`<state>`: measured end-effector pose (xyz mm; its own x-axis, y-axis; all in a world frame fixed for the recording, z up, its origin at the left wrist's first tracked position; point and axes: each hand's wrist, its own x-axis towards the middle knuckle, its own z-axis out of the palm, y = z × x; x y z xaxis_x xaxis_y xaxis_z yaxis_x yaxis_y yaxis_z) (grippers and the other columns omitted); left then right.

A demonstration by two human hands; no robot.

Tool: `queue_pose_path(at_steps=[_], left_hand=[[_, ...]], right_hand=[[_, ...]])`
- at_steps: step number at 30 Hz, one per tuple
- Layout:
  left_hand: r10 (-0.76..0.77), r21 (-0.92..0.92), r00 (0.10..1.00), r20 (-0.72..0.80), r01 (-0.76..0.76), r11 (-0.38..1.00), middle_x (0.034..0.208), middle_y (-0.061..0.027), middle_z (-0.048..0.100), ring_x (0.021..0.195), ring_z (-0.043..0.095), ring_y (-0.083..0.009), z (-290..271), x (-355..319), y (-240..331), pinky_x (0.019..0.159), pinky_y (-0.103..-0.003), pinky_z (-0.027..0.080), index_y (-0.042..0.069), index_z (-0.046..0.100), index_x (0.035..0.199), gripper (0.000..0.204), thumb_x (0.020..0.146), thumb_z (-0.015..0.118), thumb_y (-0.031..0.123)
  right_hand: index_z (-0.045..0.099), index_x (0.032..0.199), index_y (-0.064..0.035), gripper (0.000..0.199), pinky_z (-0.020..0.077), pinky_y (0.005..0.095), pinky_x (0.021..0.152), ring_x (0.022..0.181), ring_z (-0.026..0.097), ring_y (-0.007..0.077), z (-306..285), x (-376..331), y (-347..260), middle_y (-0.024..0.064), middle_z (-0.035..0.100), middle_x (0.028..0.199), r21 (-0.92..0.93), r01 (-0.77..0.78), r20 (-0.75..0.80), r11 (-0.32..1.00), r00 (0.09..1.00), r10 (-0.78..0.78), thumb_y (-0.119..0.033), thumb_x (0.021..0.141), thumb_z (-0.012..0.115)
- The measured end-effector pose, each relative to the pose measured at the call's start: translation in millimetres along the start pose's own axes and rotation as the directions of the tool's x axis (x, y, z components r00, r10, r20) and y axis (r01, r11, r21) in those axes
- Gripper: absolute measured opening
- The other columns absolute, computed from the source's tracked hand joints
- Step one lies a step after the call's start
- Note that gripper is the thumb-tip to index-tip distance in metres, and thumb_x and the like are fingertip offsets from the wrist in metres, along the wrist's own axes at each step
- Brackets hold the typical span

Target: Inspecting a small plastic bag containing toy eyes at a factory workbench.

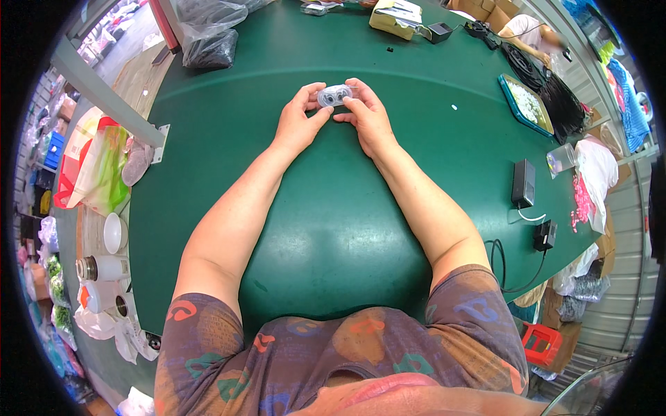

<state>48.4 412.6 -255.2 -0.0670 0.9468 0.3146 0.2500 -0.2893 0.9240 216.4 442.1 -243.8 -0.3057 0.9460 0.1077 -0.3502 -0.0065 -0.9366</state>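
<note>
Centrally, just above the far middle of the table, a small clear plastic case with two round grey parts inside point(335, 95) is held between both hands. It is pinched at its left end by the thumb and fingertips of the left hand point(300, 118), and its right end is gripped from above and the side by the curled fingers of the right hand point(365, 115). Both hands are closed around the case, and both forearms are rested on the green tabletop point(333, 229).

Further out on the right, a black power adapter point(524, 182) and a smaller black plug block point(544, 234) with cable are laid near the edge, and a teal tray of small white pieces point(525, 102) is set beside a bundle of black cables point(565, 107). At the far left, clear plastic bags of dark parts point(208, 35) are placed. White containers point(111, 236) are seen below the table's left edge.
</note>
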Motion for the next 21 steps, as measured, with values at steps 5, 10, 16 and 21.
queue_pose_path(at_steps=[5, 10, 16, 21], left_hand=[[0.005, -0.005, 1.0, 0.0, -0.005, 1.0, 0.118, -0.0131, 0.067, 0.11, 0.065, -0.0229, 2, 0, -1, 0.095, -0.036, 0.051, 0.004, 0.054, 0.132, 0.051, 0.085, 0.071, 0.011], [0.03, -0.04, 1.0, -0.008, -0.031, 0.999, 0.118, -0.0122, 0.068, 0.108, 0.066, -0.021, 2, 4, -8, 0.093, -0.035, 0.052, 0.004, 0.054, 0.133, 0.052, 0.084, 0.072, 0.01], [0.078, -0.133, 0.997, -0.024, -0.08, 0.988, 0.13, -0.0137, 0.059, 0.115, 0.061, -0.0189, 1, 3, 3, 0.097, -0.031, 0.051, 0.004, 0.047, 0.141, 0.057, 0.088, 0.067, -0.003], [0.068, -0.147, 0.997, -0.041, -0.073, 0.986, 0.131, -0.0166, 0.058, 0.116, 0.061, -0.0207, 4, 1, 4, 0.097, -0.032, 0.051, 0.006, 0.042, 0.146, 0.063, 0.089, 0.067, -0.002]], right_hand=[[0.05, 0.136, -0.0074, 0.042, 0.0573, 0.0314, 0.079, 0.109, 0.058, 0.0173, -2, -1, 0, 0.0077, 0.057, 0.123, -0.003, 0.003, 0.002, 1.0, 1.0, -0.003, -0.008, 0.095, 0.057], [0.049, 0.137, -0.0064, 0.043, 0.0575, 0.0319, 0.078, 0.107, 0.059, 0.018, -1, 0, 1, 0.0084, 0.057, 0.123, 0.022, 0.013, 0.0, 1.0, 1.0, -0.013, -0.007, 0.094, 0.057], [0.045, 0.142, -0.0046, 0.053, 0.058, 0.0338, 0.083, 0.111, 0.058, 0.0198, 1, -1, -1, 0.0116, 0.054, 0.129, 0.061, 0.038, 0.007, 0.997, 0.999, -0.038, -0.005, 0.091, 0.058], [0.044, 0.142, -0.0034, 0.053, 0.0578, 0.0343, 0.084, 0.113, 0.058, 0.0199, -1, -2, 0, 0.0117, 0.053, 0.129, 0.029, 0.046, 0.005, 0.999, 0.999, -0.047, -0.006, 0.091, 0.058]])
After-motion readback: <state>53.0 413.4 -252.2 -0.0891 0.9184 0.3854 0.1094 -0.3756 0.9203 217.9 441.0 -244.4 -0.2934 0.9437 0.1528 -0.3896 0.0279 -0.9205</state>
